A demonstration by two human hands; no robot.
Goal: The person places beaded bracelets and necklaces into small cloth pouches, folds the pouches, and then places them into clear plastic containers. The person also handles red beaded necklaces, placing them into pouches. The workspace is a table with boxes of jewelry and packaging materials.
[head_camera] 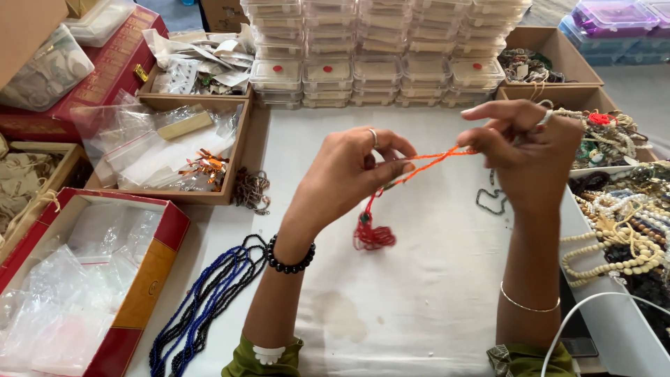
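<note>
- Red-edged box [150, 269], far left on the desk [419, 279]: holds clear plastic bags; not in use.
- Dark blue and black bead strands [209, 300]: lying loose beside that box, left of your forearm.
- Left hand [345, 174]: your grip is pinched shut on the orange-red cord [426, 162], whose red tassel [372, 234] hangs below it, just above the desk.
- Right hand [527, 150]: fingertips closed on the cord's other end, pulling it taut between both hands.
- Step, as judged: straightening or twisting the cord. The next move calls for even tension and a steady pinch.
- Tray of cream beads [621, 244], far right: untouched.
</note>
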